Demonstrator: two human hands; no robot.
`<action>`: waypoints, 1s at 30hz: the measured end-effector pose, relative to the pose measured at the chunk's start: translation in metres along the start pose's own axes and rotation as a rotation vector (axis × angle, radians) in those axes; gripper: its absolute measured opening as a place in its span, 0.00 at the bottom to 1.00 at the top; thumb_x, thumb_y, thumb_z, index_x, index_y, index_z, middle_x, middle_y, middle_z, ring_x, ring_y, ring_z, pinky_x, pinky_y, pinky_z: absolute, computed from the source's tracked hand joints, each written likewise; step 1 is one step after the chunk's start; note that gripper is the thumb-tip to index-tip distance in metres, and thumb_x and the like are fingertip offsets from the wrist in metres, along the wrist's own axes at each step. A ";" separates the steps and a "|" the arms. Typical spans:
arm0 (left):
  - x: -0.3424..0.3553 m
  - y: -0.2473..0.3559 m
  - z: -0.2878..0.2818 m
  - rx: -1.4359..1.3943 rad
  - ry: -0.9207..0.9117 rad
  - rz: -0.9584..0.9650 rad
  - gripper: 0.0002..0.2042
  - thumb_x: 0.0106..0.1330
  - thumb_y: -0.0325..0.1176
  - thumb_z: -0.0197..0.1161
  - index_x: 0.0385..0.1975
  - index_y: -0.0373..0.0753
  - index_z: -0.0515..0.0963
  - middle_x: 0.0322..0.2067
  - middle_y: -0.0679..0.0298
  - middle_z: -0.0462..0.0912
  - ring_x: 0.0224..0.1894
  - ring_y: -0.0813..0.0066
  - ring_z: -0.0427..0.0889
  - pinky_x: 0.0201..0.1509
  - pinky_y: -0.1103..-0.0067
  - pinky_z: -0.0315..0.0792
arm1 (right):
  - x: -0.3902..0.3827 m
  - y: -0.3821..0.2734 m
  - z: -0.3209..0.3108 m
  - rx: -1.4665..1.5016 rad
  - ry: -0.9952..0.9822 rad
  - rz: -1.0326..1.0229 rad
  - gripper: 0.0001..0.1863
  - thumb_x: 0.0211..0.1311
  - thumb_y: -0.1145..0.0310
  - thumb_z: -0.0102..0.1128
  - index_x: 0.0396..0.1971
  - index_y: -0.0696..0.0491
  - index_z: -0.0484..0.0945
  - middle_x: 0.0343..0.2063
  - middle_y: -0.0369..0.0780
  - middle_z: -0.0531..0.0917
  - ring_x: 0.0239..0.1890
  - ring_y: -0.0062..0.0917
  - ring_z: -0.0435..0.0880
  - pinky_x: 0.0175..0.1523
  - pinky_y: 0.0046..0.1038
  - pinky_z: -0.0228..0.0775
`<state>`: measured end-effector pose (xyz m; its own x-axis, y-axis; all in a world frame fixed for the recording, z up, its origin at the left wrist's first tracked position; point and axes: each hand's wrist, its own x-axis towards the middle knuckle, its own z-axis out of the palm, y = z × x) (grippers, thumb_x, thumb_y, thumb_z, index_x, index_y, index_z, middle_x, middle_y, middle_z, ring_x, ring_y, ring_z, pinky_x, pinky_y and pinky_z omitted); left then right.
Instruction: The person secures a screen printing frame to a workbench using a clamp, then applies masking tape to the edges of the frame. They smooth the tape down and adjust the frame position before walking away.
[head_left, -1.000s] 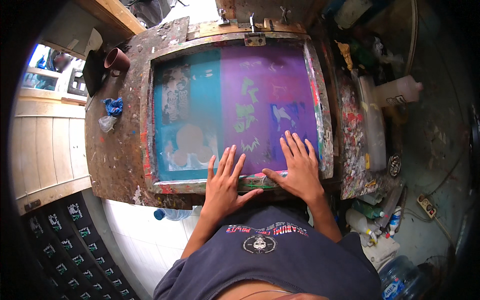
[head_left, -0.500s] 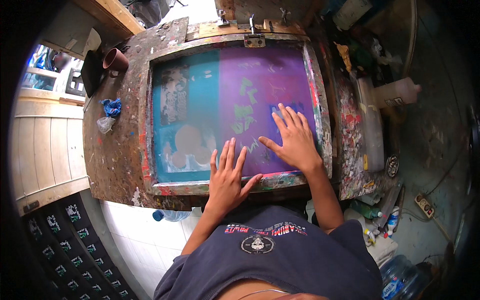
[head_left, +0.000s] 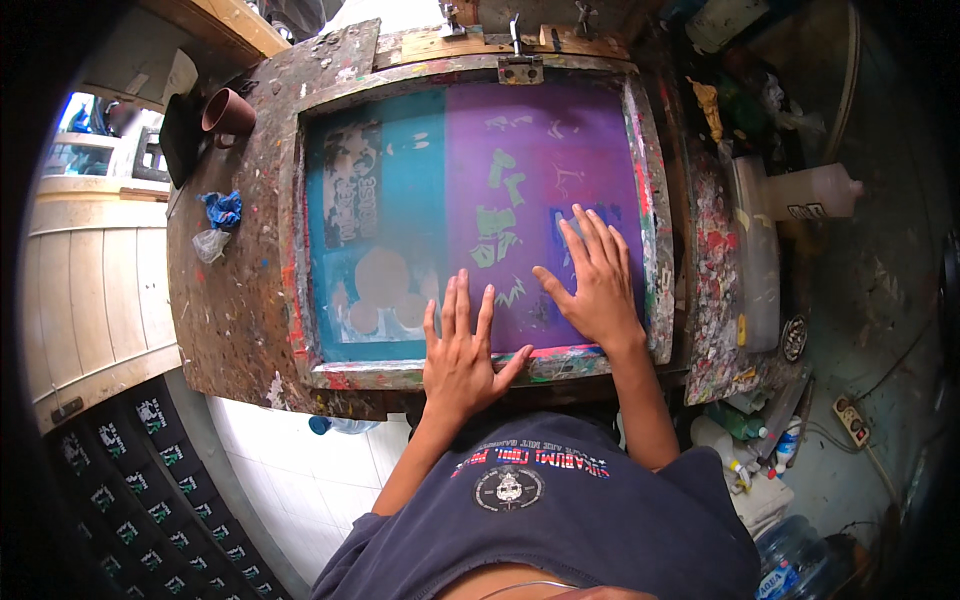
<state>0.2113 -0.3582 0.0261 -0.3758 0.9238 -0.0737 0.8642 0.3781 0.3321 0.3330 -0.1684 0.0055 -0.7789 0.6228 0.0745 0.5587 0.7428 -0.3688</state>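
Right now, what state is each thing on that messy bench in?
Printing screen: lying flat, clamped at its far edge.
Left hand: flat on the screen, fingers spread.
Right hand: flat on the purple area.
Brown mug: tipped on its side.
White plastic bottle: lying on its side.

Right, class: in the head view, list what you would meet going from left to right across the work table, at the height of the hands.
Blue rag → teal half of the screen → left hand → right hand → paint-crusted frame edge → white plastic bottle.
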 end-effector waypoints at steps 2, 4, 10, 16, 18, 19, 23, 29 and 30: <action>-0.001 0.000 0.000 0.002 0.010 0.004 0.42 0.66 0.60 0.61 0.72 0.37 0.62 0.75 0.41 0.52 0.78 0.48 0.52 0.77 0.52 0.45 | 0.000 -0.001 0.001 -0.013 -0.008 -0.028 0.42 0.69 0.39 0.53 0.69 0.59 0.67 0.74 0.48 0.62 0.77 0.39 0.56 0.79 0.46 0.41; -0.001 0.001 0.000 0.000 0.014 0.005 0.42 0.66 0.60 0.61 0.72 0.37 0.62 0.75 0.42 0.52 0.78 0.48 0.52 0.77 0.52 0.45 | -0.002 -0.003 0.001 -0.037 -0.024 -0.038 0.43 0.70 0.39 0.53 0.70 0.60 0.65 0.74 0.48 0.62 0.77 0.37 0.56 0.79 0.45 0.41; -0.001 0.000 0.000 -0.007 0.026 0.006 0.42 0.65 0.60 0.61 0.72 0.37 0.62 0.75 0.42 0.53 0.77 0.48 0.53 0.77 0.52 0.46 | -0.015 -0.007 -0.005 -0.043 -0.083 -0.040 0.44 0.70 0.39 0.52 0.70 0.63 0.63 0.73 0.49 0.65 0.77 0.37 0.59 0.79 0.44 0.41; -0.003 0.000 0.001 -0.010 0.050 0.015 0.42 0.65 0.60 0.61 0.72 0.37 0.63 0.74 0.42 0.54 0.77 0.48 0.53 0.77 0.52 0.46 | -0.038 -0.014 -0.012 -0.014 -0.120 -0.024 0.43 0.72 0.40 0.51 0.69 0.64 0.65 0.72 0.50 0.65 0.76 0.37 0.60 0.79 0.44 0.42; -0.003 0.000 0.001 -0.016 0.058 0.014 0.42 0.65 0.60 0.61 0.72 0.37 0.63 0.74 0.42 0.55 0.77 0.48 0.53 0.77 0.52 0.46 | -0.047 -0.016 -0.016 -0.003 -0.137 -0.027 0.42 0.72 0.40 0.51 0.69 0.63 0.66 0.72 0.50 0.65 0.76 0.37 0.60 0.79 0.44 0.42; -0.003 0.000 0.001 -0.017 0.065 0.021 0.41 0.65 0.60 0.61 0.72 0.37 0.63 0.74 0.42 0.55 0.77 0.49 0.53 0.77 0.52 0.46 | -0.052 -0.016 -0.018 0.006 -0.145 -0.029 0.41 0.72 0.40 0.51 0.68 0.63 0.67 0.72 0.50 0.66 0.76 0.37 0.60 0.79 0.44 0.42; -0.004 0.000 0.000 -0.020 0.086 0.052 0.40 0.67 0.60 0.60 0.71 0.36 0.63 0.74 0.42 0.55 0.77 0.49 0.53 0.77 0.52 0.45 | -0.072 -0.015 -0.031 0.062 -0.203 -0.049 0.38 0.72 0.42 0.54 0.66 0.62 0.70 0.71 0.49 0.67 0.76 0.38 0.61 0.79 0.45 0.42; -0.010 -0.001 -0.005 0.009 0.094 0.082 0.41 0.68 0.60 0.59 0.71 0.35 0.63 0.74 0.41 0.54 0.77 0.48 0.52 0.78 0.52 0.43 | -0.101 -0.012 -0.051 0.083 -0.133 -0.036 0.37 0.71 0.42 0.55 0.64 0.61 0.72 0.69 0.49 0.70 0.75 0.38 0.62 0.79 0.47 0.43; -0.010 -0.001 -0.005 0.012 0.091 0.079 0.41 0.68 0.60 0.59 0.71 0.35 0.63 0.74 0.40 0.54 0.77 0.48 0.52 0.78 0.52 0.43 | -0.103 -0.010 -0.053 0.082 -0.111 -0.022 0.37 0.71 0.42 0.55 0.64 0.61 0.73 0.69 0.49 0.70 0.75 0.39 0.63 0.79 0.47 0.43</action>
<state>0.2121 -0.3683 0.0312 -0.3342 0.9417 0.0379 0.8963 0.3051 0.3219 0.4227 -0.2267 0.0509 -0.8203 0.5717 -0.0180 0.5192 0.7310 -0.4429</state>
